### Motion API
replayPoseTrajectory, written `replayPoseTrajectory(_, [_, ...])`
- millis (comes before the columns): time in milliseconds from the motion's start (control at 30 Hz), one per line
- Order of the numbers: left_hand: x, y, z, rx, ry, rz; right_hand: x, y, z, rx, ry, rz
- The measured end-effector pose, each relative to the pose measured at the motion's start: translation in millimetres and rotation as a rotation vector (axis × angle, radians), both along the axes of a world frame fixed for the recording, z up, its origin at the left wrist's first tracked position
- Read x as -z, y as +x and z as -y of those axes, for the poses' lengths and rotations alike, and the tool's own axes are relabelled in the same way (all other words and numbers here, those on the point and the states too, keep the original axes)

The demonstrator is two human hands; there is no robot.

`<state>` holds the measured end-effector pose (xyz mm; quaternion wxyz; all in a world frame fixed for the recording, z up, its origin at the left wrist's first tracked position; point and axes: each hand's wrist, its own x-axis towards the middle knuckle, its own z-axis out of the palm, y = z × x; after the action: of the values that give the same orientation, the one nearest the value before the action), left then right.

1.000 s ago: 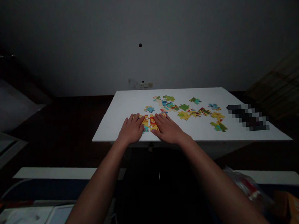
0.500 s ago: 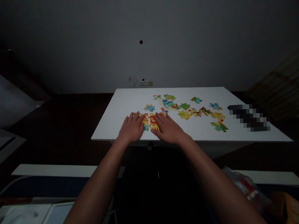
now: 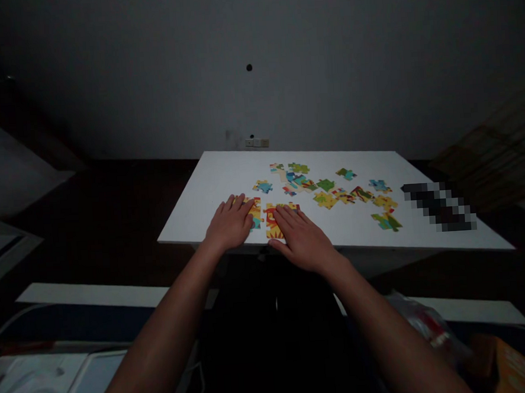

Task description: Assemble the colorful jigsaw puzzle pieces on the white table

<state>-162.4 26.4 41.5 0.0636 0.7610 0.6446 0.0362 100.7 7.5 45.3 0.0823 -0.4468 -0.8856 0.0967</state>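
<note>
While both forearms reach forward from the lower edge of the view, the left hand (image 3: 229,225) lies palm down, fingers spread flat, on the near edge of the white rectangular table (image 3: 208,188). Its fingertips cover the left part of a yellow, red and blue joined block of cardboard jigsaw pieces (image 3: 255,212), pressing on it rather than gripping it. The right hand (image 3: 301,237) also lies flat and open, palm down, just beside the left one; its fingers rest on a second yellow and red joined block of jigsaw pieces (image 3: 272,221), and nothing is enclosed in the palm. A narrow strip of bare table shows between the two blocks, so they lie close but apart.

Behind the hands, a loose blue and yellow jigsaw piece (image 3: 262,187) lies alone. Farther back and to the right, a scatter of green, blue and yellow loose jigsaw pieces (image 3: 324,185) spreads across the middle of the table, ending in a green and yellow jigsaw piece (image 3: 385,221) near the front right. A dark pixelated oblong (image 3: 438,206) sits near the table's right edge; what it is cannot be told. A pale wall (image 3: 326,68) with a small socket plate (image 3: 257,142) stands behind the table. The room is dim.
</note>
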Motion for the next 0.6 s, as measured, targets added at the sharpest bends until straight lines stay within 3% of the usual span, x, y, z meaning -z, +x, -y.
replayPoseTrajectory(267, [-6.8, 10, 22, -0.023, -0.015, -0.009, 1.7, -3, 4, 0.021, 0.022, 0.014])
replayPoseTrajectory(600, [-5.5, 9, 22, -0.021, -0.002, 0.001, 14.5, 4, 16, -0.021, 0.091, 0.06])
